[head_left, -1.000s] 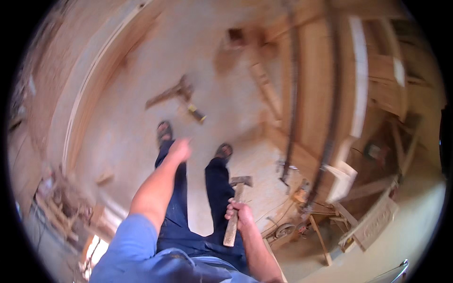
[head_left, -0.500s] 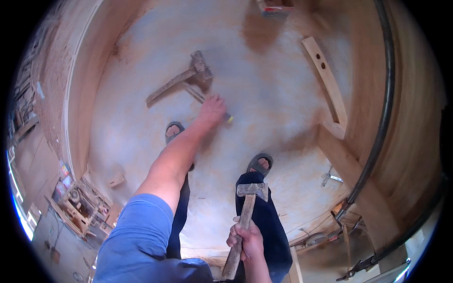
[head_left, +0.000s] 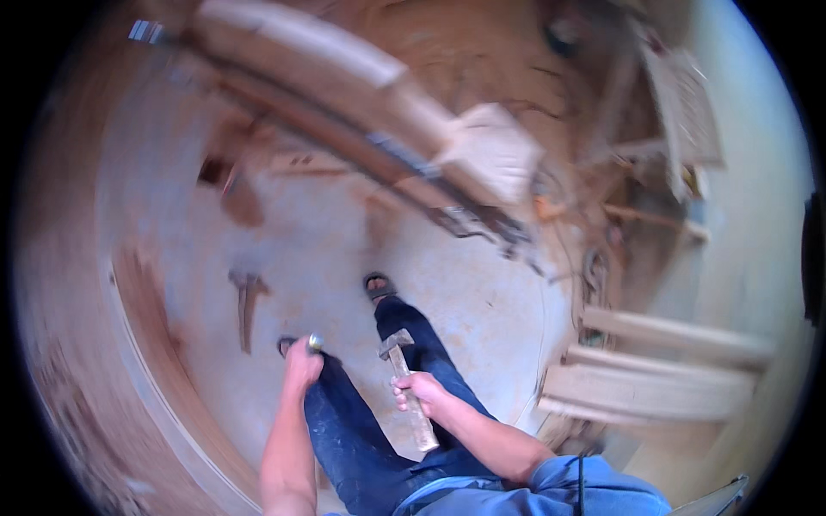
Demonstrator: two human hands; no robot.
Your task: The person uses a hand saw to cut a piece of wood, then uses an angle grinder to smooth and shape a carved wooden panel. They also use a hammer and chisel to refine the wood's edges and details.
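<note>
In my right hand (head_left: 417, 394) is a hammer (head_left: 401, 357), gripped about mid-handle. It has a grey metal head and a worn wooden handle, and is held above my right thigh with the head up and away from me. My left hand (head_left: 303, 365) is closed round a slim tool that looks like a chisel (head_left: 316, 342). Only its round, ringed end shows above the fist; the rest is hidden. Beyond the left hand, a second hammer (head_left: 247, 311) with a wooden handle lies on the dusty floor.
Across the far side runs a long wooden workpiece (head_left: 327, 60) with dark metal bar clamps (head_left: 344, 146) along it, blurred. A wooden piece with holes (head_left: 303, 162) lies beyond. Stacked boards (head_left: 641, 391) stand at the right. A long plank (head_left: 142, 301) edges the left.
My left hand has lifted the slim tool off the floor and drawn it back near my left knee. The view has swung right; the right hand still holds the hammer.
</note>
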